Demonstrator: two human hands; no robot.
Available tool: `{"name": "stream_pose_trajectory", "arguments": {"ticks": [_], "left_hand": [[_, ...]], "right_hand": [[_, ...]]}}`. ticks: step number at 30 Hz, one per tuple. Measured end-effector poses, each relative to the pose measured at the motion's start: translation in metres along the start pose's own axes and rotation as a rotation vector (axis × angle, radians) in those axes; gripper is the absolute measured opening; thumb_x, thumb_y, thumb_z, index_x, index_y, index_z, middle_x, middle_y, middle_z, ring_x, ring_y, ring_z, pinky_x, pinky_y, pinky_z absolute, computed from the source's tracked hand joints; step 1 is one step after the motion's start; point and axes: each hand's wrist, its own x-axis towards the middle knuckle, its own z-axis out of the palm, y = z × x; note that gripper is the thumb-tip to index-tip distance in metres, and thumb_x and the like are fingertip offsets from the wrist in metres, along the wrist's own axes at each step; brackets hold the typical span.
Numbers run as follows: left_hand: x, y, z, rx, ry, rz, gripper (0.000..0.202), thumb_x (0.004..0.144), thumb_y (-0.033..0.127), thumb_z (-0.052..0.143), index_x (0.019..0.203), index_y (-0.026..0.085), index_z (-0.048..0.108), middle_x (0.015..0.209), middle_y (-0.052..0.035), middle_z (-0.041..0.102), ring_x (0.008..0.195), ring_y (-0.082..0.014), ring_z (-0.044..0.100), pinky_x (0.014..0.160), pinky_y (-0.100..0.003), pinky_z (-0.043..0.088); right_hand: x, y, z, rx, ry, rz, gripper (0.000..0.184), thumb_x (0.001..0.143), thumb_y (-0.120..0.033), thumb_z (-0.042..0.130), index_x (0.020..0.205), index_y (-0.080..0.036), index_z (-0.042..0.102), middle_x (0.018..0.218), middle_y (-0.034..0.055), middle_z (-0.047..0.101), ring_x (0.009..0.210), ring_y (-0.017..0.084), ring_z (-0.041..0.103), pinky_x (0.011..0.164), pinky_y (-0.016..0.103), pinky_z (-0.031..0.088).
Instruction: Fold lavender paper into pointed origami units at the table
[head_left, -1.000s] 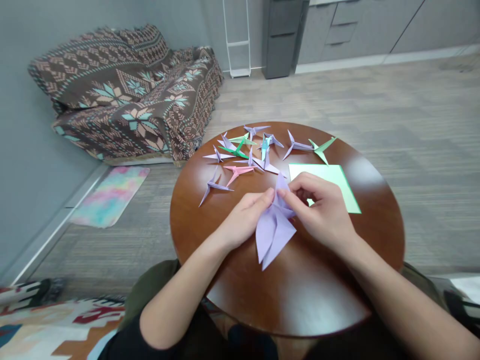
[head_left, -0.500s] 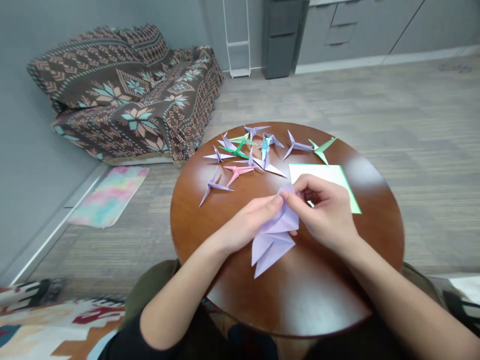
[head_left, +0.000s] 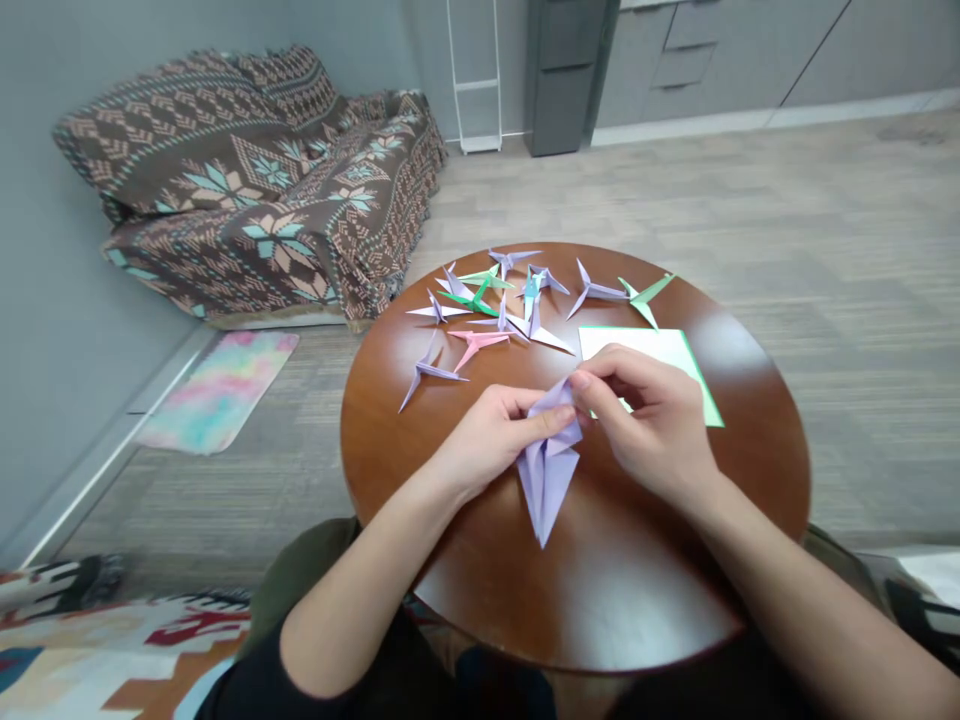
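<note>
A partly folded lilac paper piece point(head_left: 549, 475) lies on the round brown table point(head_left: 615, 590), its narrow point toward me. My left hand point(head_left: 491, 437) pinches its upper left part, fingers closed on the paper. From the right, my right hand point(head_left: 652, 425) pinches the top corner of the same piece. A flat green sheet point(head_left: 679, 355) lies just behind my right hand. Several finished folded paper figures point(head_left: 499, 305) in lilac, green, pink and blue are scattered along the table's far side.
A sofa under a patterned brown blanket point(head_left: 247, 190) stands at the back left, with a pastel mat point(head_left: 217, 390) on the floor beside it. Grey cabinets point(head_left: 675, 60) line the far wall. A patterned rug point(head_left: 112, 640) lies at lower left.
The lilac piece has been folded narrower: its two spread lower flaps now come together into one slim point. Both hands stayed on its top, shifting slightly.
</note>
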Motion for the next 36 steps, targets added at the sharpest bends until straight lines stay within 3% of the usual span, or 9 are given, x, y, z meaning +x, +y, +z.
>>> {"name": "stream_pose_trajectory", "arguments": {"ticks": [6, 11, 15, 17, 26, 32, 36], "left_hand": [[-0.0012, 0.0015, -0.0007, 0.168, -0.002, 0.019, 0.057, 0.082, 0.066, 0.075, 0.074, 0.010, 0.072, 0.068, -0.0017, 0.061, 0.065, -0.0122, 0.049, 0.066, -0.025, 0.036], [-0.0015, 0.0040, 0.0017, 0.134, -0.034, 0.043, 0.047, 0.080, 0.055, 0.082, 0.071, 0.011, 0.070, 0.067, 0.0002, 0.060, 0.064, -0.0100, 0.048, 0.065, -0.023, 0.037], [-0.0002, 0.0026, 0.0038, -0.016, 0.045, 0.094, 0.034, 0.076, 0.042, 0.089, 0.088, 0.014, 0.076, 0.082, -0.0022, 0.072, 0.072, -0.0123, 0.061, 0.072, -0.023, 0.045], [0.0005, 0.0012, 0.0031, -0.048, 0.101, 0.123, 0.030, 0.076, 0.040, 0.089, 0.087, 0.015, 0.076, 0.080, -0.0013, 0.072, 0.069, -0.0115, 0.061, 0.070, -0.023, 0.045], [0.0010, 0.0027, 0.0013, 0.074, 0.237, 0.197, 0.033, 0.085, 0.048, 0.079, 0.081, 0.016, 0.082, 0.077, -0.0030, 0.075, 0.068, -0.0129, 0.058, 0.069, -0.025, 0.044], [0.0000, 0.0041, 0.0040, 0.169, 0.248, 0.201, 0.033, 0.085, 0.047, 0.079, 0.078, 0.014, 0.081, 0.073, -0.0022, 0.073, 0.067, -0.0130, 0.057, 0.067, -0.025, 0.042], [0.0002, 0.0029, 0.0056, 0.162, 0.264, 0.213, 0.025, 0.081, 0.041, 0.084, 0.085, 0.016, 0.081, 0.082, -0.0019, 0.076, 0.075, -0.0148, 0.063, 0.074, -0.026, 0.047]], "right_hand": [[0.0024, 0.0001, -0.0023, 0.061, -0.105, 0.027, 0.012, 0.092, -0.030, 0.074, 0.087, -0.019, 0.073, 0.081, 0.0037, 0.066, 0.067, 0.015, 0.057, 0.057, 0.029, 0.043], [0.0032, -0.0029, -0.0021, 0.076, -0.054, 0.080, 0.018, 0.091, -0.027, 0.075, 0.075, -0.020, 0.071, 0.070, 0.0014, 0.064, 0.062, 0.014, 0.054, 0.055, 0.029, 0.039], [0.0025, -0.0032, -0.0028, 0.070, 0.092, 0.151, 0.026, 0.091, -0.032, 0.075, 0.069, -0.021, 0.068, 0.066, 0.0014, 0.064, 0.061, 0.015, 0.054, 0.055, 0.030, 0.040], [0.0024, -0.0028, -0.0032, 0.066, 0.120, 0.170, 0.028, 0.091, -0.035, 0.075, 0.068, -0.021, 0.067, 0.067, 0.0020, 0.065, 0.062, 0.016, 0.055, 0.056, 0.029, 0.042], [0.0032, -0.0014, -0.0011, 0.170, -0.003, 0.190, 0.013, 0.088, -0.027, 0.076, 0.079, -0.019, 0.072, 0.075, 0.0013, 0.067, 0.067, 0.014, 0.058, 0.059, 0.027, 0.044], [0.0029, -0.0015, -0.0023, 0.142, -0.010, 0.241, 0.018, 0.089, -0.024, 0.073, 0.073, -0.017, 0.068, 0.063, -0.0020, 0.060, 0.058, 0.011, 0.050, 0.055, 0.025, 0.038], [0.0041, -0.0016, -0.0026, 0.144, 0.007, 0.271, 0.028, 0.089, -0.027, 0.072, 0.065, -0.018, 0.062, 0.057, -0.0037, 0.053, 0.054, 0.010, 0.045, 0.051, 0.025, 0.035]]}}
